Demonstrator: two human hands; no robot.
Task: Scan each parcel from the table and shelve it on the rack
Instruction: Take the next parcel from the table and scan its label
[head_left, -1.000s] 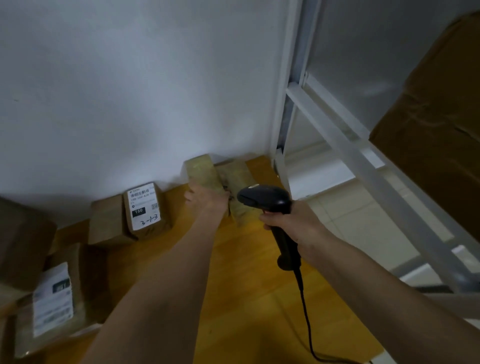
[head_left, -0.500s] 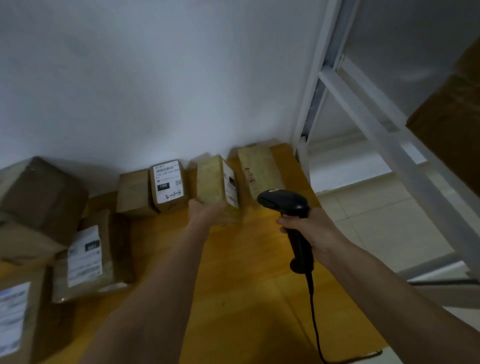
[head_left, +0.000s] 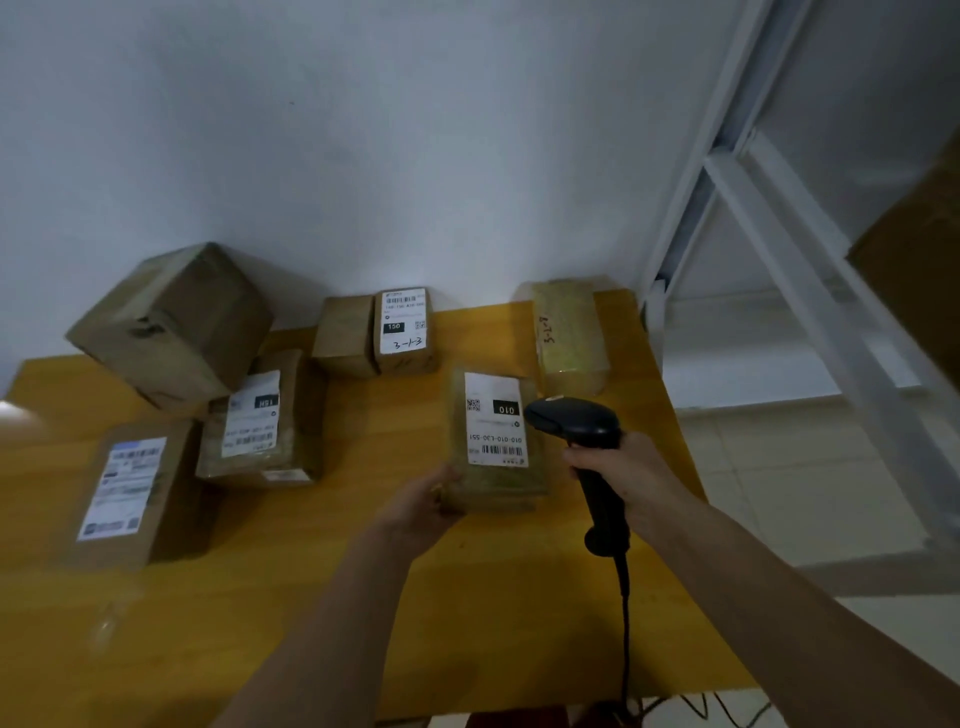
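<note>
Fingers of the left hand (head_left: 423, 501) curl round the near left corner of a small tape-wrapped parcel (head_left: 496, 441), gripping it at the near end. Parcel sits over the middle of the yellow wooden table (head_left: 363, 597); whether it rests on the top or is lifted clear, cannot tell. Brown card under glossy clear tape, long and narrow, its white shipping label (head_left: 493, 418) facing up. Label reads upside down from here: a black block marked 010, a small QR square beside it, a line of code, a barcode at the near end.

Right hand (head_left: 631, 475) is wrapped round the grip of a black handheld barcode scanner (head_left: 584, 447). Scanner head sits just beside the parcel's right edge, level with the label. Its black cable (head_left: 625, 623) drops off the near table edge.

Beyond, against the white wall: a taped parcel marked 3-2-7 (head_left: 569, 335) in pen, far right; a small box labelled 150 (head_left: 402, 330) with 3-1-3 handwritten. Left side: a large plain carton (head_left: 176, 322), tilted; a labelled parcel (head_left: 262, 421) beside it; a larger labelled box (head_left: 130, 491) nearest. White metal rack (head_left: 810, 260) stands right of the table.
</note>
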